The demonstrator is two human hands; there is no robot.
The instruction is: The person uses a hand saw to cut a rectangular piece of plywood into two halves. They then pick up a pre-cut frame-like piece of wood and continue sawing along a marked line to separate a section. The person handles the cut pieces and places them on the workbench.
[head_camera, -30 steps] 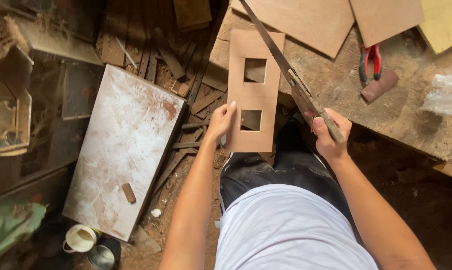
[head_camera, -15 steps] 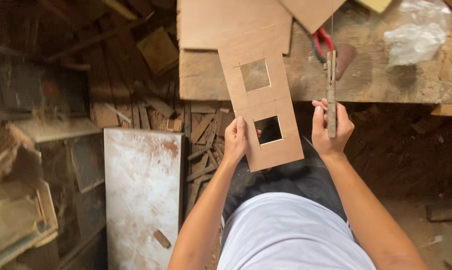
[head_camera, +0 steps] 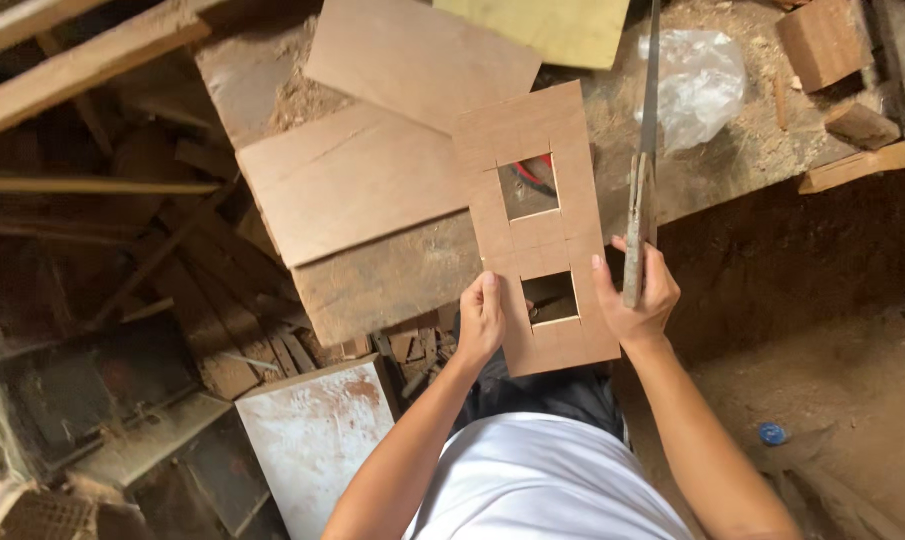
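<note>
A flat brown board with two square cutouts is pinched at six o'clock by the left hand, while the right hand clasps a handsaw.

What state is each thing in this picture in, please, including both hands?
Left hand: grips the left edge of the board.
Right hand: closed on the saw handle, thumb on the board's right edge.
Board: held up lengthwise, two square holes cut through.
Saw: held, blade pointing away over the bench.
Plastic bag: crumpled, lying on the bench.
Workbench: covered in sawdust.
Wood panel: lying flat on the bench.
</note>
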